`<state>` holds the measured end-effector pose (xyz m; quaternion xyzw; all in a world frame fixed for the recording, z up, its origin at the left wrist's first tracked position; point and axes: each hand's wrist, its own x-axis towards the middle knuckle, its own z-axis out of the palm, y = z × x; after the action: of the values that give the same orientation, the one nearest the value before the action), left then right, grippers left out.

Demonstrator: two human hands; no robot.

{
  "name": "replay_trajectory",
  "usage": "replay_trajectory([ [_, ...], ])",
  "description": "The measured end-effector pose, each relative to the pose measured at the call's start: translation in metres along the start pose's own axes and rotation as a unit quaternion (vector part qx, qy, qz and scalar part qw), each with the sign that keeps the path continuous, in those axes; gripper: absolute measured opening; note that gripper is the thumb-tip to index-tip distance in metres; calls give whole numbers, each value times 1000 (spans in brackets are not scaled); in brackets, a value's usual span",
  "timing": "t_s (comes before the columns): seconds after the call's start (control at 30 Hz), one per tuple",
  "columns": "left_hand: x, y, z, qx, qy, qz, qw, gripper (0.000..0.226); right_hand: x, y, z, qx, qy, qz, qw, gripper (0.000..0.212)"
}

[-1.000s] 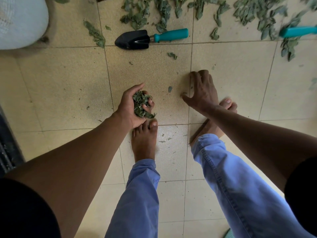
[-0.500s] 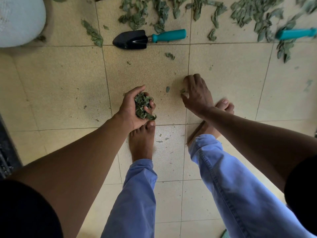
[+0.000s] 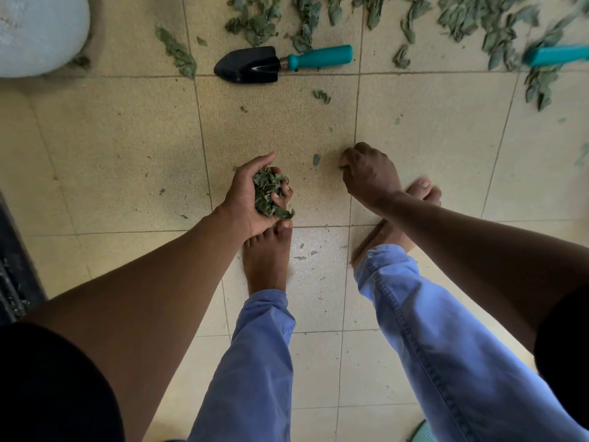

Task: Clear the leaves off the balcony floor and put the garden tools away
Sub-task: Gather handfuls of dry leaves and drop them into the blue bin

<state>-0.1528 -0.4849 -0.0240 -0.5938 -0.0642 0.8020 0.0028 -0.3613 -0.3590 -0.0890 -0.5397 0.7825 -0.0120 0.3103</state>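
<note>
My left hand (image 3: pixel 243 202) is cupped palm-up just above the tiled floor (image 3: pixel 121 148) and holds a bunch of green leaves (image 3: pixel 267 191). To its right my right hand (image 3: pixel 369 173) is down at the floor with its fingers curled in, pinching a small leaf scrap at its tips. One loose leaf (image 3: pixel 316 160) lies between the hands. A black trowel with a teal handle (image 3: pixel 255 65) lies on the floor beyond them. A second teal tool handle (image 3: pixel 557 55) shows at the right edge. Several scattered leaves (image 3: pixel 471 20) cover the far tiles.
A pale round pot (image 3: pixel 38 33) stands at the top left. A dark grate (image 3: pixel 12 275) runs along the left edge. My bare feet (image 3: pixel 266 260) stand just behind the hands. Small leaf crumbs dot the tiles around them.
My right hand has drawn back towards me, and its flat fingers have curled in around a leaf scrap. The left hand has kept its bunch of leaves and barely moved.
</note>
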Motion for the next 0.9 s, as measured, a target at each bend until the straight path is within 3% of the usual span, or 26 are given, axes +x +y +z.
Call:
replay_trajectory([
  [0.3,-1,7,-8,8,3,8,1000,33,8,2,-11,-42,-23,-42,998,15],
  [0.47,-4,8,-11,5,2,8,1000,33,14,-9,-13,10,3,11,1000,12],
  [0.67,-7,13,-11,3,1,10,1000,34,18,-40,-6,69,33,-15,997,4],
  [0.9,-5,15,-17,4,1,13,1000,34,32,-56,4,-8,18,-23,1000,18],
])
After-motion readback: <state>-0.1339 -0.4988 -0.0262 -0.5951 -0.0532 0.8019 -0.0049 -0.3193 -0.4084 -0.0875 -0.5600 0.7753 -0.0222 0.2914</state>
